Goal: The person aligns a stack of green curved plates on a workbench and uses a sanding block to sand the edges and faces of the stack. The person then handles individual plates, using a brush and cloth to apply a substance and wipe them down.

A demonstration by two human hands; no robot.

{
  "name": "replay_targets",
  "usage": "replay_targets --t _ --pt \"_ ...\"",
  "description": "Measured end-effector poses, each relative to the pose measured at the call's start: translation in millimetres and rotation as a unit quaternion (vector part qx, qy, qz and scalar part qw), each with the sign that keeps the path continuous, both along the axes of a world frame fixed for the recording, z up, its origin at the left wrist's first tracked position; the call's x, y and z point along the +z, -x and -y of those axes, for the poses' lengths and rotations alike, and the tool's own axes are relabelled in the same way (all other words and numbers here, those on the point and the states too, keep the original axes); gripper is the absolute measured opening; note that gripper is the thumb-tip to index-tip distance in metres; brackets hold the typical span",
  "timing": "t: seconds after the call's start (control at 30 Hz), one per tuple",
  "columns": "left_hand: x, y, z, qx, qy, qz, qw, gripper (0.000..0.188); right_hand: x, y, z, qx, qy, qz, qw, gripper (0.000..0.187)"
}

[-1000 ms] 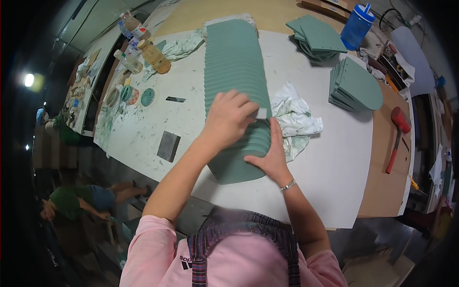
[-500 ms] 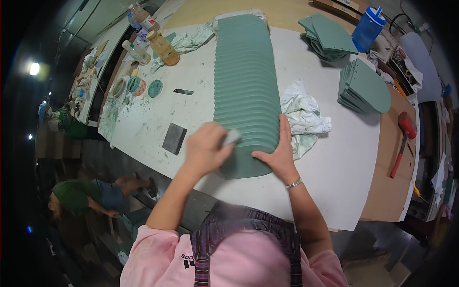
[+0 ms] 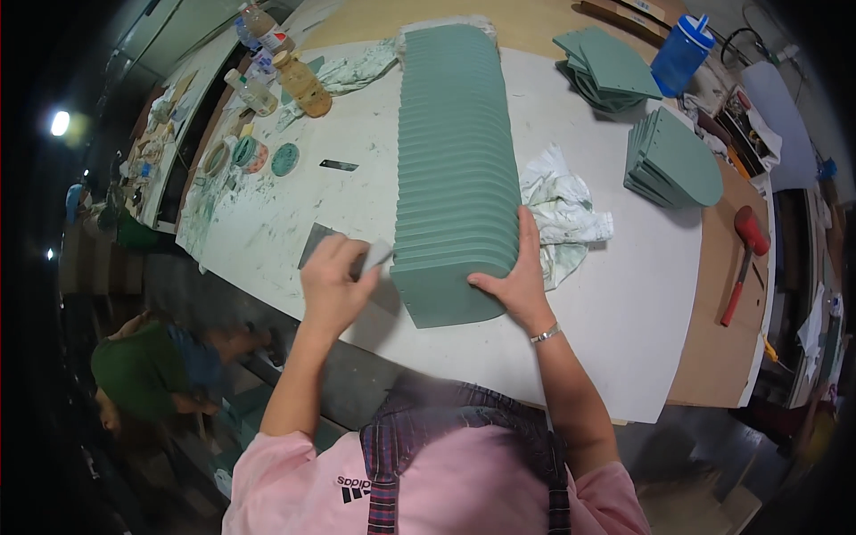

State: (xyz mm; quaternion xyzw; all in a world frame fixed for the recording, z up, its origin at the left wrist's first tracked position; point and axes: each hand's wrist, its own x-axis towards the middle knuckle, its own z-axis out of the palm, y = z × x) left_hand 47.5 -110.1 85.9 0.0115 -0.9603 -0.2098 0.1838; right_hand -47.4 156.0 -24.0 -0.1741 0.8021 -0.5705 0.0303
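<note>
A long row of green rounded panels (image 3: 455, 169), packed face to face, runs away from me down the middle of the table. My right hand (image 3: 522, 283) grips its near right corner, thumb on the end panel and fingers along the curved side. Just off the row's left side, my left hand (image 3: 333, 278) is closed around a small light grey block (image 3: 379, 257), whose exact kind I cannot make out. Partly behind that hand lies a dark grey rectangular block (image 3: 315, 239). Right of the row sits a crumpled, green-stained white cloth (image 3: 563, 209).
Two stacks of green panels (image 3: 615, 62) stand at the far right, near a blue bottle (image 3: 682, 55). A red mallet (image 3: 751, 232) lies on brown board. Left are a small blade (image 3: 340, 165), a green lid (image 3: 284, 160) and several bottles (image 3: 303, 85). Another person (image 3: 147, 366) is at lower left.
My left hand has moved left with the light grey block, from the row's near end to beside it, now partly covering the dark block. My right hand keeps its grip.
</note>
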Motion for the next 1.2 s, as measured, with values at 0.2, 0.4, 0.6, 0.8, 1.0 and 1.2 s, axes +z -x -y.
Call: replay_targets --t 0.2,0.4,0.6,0.8,1.0,1.2 --pt "-0.1 27.7 -80.6 -0.114 0.011 -0.057 0.992 0.026 -11.2 4.1 2.2 0.011 0.007 -0.013 1.0 0.133" --pt "-7.1 -20.6 -7.0 0.004 0.008 -0.047 0.999 0.024 3.4 3.7 0.9 0.009 -0.002 0.0 1.0 0.134" --pt "0.2 -14.1 -14.1 0.019 -0.031 -0.065 0.997 0.031 -0.1 -2.3 -4.5 0.013 0.004 0.02 1.0 0.133" --pt "-4.1 42.6 -9.5 -0.06 -0.002 -0.051 0.997 0.029 7.8 -1.1 3.0 0.02 0.006 0.027 0.999 0.133" --pt "-7.8 76.2 34.2 -0.003 -0.001 -0.077 0.997 0.029 0.7 1.5 1.7 0.0 0.011 0.036 0.999 0.136" --pt "-15.4 121.4 51.5 -0.051 0.021 -0.082 0.995 0.031 -2.2 1.4 7.9 0.009 0.022 0.044 0.999 0.14"
